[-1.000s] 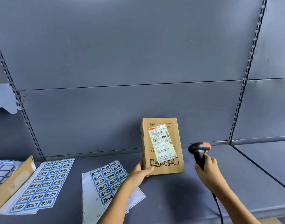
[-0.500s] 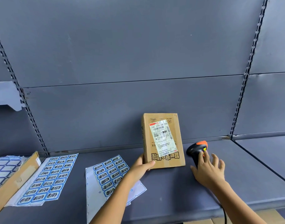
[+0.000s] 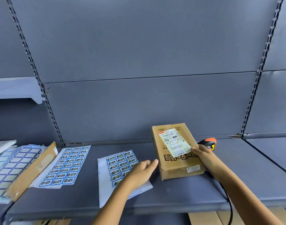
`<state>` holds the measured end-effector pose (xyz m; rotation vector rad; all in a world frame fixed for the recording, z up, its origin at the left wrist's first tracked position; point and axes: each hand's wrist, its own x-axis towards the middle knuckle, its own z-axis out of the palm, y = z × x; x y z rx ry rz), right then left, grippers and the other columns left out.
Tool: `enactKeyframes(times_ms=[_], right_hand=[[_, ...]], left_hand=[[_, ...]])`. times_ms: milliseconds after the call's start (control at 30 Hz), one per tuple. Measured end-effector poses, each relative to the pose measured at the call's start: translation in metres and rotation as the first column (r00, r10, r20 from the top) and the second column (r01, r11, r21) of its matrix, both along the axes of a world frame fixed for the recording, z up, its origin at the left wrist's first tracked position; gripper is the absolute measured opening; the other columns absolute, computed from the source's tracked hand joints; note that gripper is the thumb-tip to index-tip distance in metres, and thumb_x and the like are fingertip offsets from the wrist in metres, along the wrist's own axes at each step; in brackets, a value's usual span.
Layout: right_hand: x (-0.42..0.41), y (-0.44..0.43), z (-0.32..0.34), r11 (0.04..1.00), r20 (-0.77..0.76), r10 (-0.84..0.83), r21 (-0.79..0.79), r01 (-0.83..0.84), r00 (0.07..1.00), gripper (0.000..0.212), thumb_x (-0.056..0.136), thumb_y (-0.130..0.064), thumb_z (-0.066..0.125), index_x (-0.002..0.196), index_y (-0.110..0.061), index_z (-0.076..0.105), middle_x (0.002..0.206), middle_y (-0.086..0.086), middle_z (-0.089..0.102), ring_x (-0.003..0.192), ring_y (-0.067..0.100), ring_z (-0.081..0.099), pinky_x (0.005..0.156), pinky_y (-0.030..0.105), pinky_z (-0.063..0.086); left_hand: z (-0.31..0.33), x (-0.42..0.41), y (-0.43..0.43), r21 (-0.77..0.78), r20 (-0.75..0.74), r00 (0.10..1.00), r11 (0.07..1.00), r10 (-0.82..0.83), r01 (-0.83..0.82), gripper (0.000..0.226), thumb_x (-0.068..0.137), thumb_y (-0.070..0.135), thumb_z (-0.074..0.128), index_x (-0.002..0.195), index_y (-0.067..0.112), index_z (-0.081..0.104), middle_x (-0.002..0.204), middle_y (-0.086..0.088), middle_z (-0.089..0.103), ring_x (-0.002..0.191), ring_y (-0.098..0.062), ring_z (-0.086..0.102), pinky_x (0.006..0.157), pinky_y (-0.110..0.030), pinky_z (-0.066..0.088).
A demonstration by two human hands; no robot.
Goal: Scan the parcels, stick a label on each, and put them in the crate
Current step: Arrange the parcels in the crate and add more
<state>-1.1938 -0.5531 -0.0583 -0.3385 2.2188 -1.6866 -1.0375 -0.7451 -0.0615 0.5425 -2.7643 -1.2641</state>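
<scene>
Head view: parcel point(image 3: 171, 161), a brown carton, lies on the grey shelf point(image 3: 187, 194), right of centre, printed side up w/ a white shipping slip point(image 3: 174, 142) stuck across its top. Can't tell if its far edge is lifted off the shelf.

R hand point(image 3: 204, 157) grips the parcel's right edge: thumb lies on top by the slip's corner, other fingers hidden behind the side. L hand point(image 3: 141, 172) is open, fingers straight and together, palm down, blurred, held over the label sheet point(image 3: 117, 164). Its fingertips are just beside the parcel's near-left corner; contact unclear.

Scanner point(image 3: 208, 142), black w/ orange top, lies on the shelf just behind the R hand, near the back panel point(image 3: 139, 103). Its cable point(image 3: 229, 202) runs off the front edge by the right forearm.

2nd label sheet point(image 3: 65, 164) lies further left. Beside it is a cardboard flap point(image 3: 33, 169), then blank blue-bordered sheets point(image 3: 12, 168) at far left. More cardboard point(image 3: 204, 218) shows below the shelf.
</scene>
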Motion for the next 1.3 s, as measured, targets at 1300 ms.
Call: enactKeyframes(times_ms=[1300], right_hand=[[0.146,-0.126,-0.078,0.877,-0.773,0.472,0.462,-0.133,0.424,0.034,0.084,-0.025,0.040,0.090,-0.020,0.073,0.094,-0.008,0.071,0.083,0.010,0.068,0.070,0.023,0.056]], left_hand=[[-0.064,0.063,-0.072,-0.112,-0.290,0.927,0.954,0.237,-0.279,0.013,0.081,0.013,0.070,0.073,0.003,0.067,0.100,0.017,0.064,0.094,0.005,0.059,0.075,0.003,0.038]])
